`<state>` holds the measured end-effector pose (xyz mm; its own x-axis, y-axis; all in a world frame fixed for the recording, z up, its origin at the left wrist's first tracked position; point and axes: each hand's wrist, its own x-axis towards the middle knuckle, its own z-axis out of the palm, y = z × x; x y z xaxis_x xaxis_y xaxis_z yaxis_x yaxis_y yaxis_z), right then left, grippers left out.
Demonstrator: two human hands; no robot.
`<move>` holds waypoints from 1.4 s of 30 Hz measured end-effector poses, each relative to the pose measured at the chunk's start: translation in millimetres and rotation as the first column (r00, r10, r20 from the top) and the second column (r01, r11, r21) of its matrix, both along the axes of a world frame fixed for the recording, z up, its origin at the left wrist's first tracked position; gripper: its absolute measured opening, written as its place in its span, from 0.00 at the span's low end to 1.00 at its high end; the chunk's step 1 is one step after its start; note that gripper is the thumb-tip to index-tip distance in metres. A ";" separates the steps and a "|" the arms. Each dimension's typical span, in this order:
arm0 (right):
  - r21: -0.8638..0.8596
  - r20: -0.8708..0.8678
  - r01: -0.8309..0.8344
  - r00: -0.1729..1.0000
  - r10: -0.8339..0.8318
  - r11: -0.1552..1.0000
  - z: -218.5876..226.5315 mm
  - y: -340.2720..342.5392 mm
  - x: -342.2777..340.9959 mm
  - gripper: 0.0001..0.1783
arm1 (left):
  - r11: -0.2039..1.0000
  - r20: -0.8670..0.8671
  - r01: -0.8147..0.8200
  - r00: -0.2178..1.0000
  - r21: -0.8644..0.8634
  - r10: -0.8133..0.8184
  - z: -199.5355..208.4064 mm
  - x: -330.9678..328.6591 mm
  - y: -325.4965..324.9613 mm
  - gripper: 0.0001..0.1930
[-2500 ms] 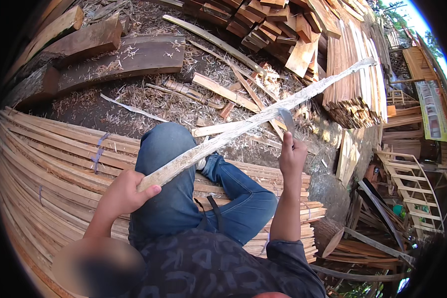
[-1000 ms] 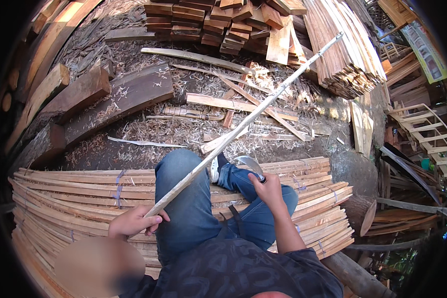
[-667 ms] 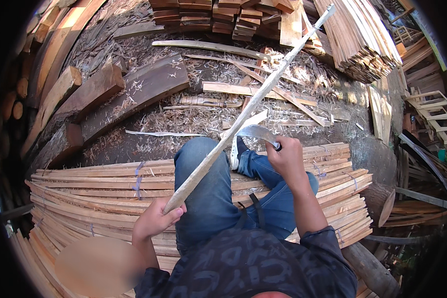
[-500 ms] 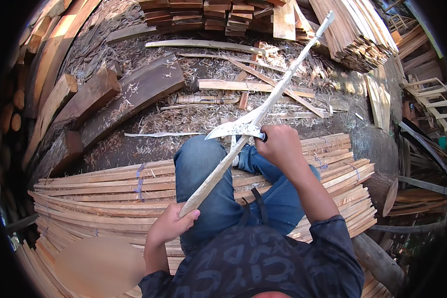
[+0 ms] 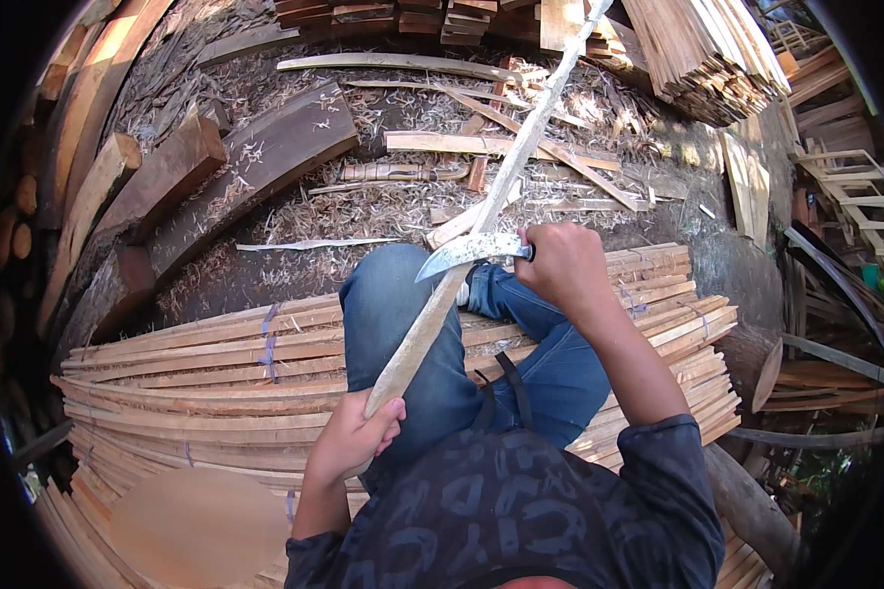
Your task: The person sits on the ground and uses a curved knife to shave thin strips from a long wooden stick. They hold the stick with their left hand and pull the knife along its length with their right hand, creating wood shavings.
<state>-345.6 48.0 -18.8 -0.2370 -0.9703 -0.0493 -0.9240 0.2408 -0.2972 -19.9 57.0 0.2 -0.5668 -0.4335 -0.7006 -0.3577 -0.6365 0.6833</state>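
Observation:
My left hand [image 5: 356,434] is wrapped round the near end of a long, pale wooden stick [image 5: 413,344]. From there the stick slants up and right, past my bent knee toward the top edge. My right hand [image 5: 566,261] is closed round the handle of a knife [image 5: 469,252], whose handle is mostly hidden in the fist. Its broad, curved, light-speckled blade points left and lies across the stick, a little beyond my knee. A pale flat piece of wood [image 5: 452,228] shows just past the blade.
Bundled wooden strips [image 5: 206,358] lie under and beside my legs. Thick dark beams [image 5: 255,172] rest at the left. Loose slats [image 5: 501,147], shavings and a brownish bound object [image 5: 393,172] lie ahead. Stacked strips [image 5: 702,59] stand far right, a log [image 5: 751,506] near right.
The stick has swung a little more upright, its far end moving left and up. My left hand has shifted slightly right, and the knife hand slightly right as well. Both grips stay closed.

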 end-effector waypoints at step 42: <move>-0.094 -0.031 0.122 0.992 -0.125 0.988 -28.3 -53.5 -23.6 0.11 | 0.985 0.081 -0.124 0.988 -0.118 0.134 0.5 -32.0 11.9 0.14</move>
<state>-369.2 -5.5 -47.1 -0.3555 -0.9334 0.0491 -0.8993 0.3273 -0.2901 -51.9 69.0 0.8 -0.4394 -0.5776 -0.6879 -0.3399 -0.6020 0.7226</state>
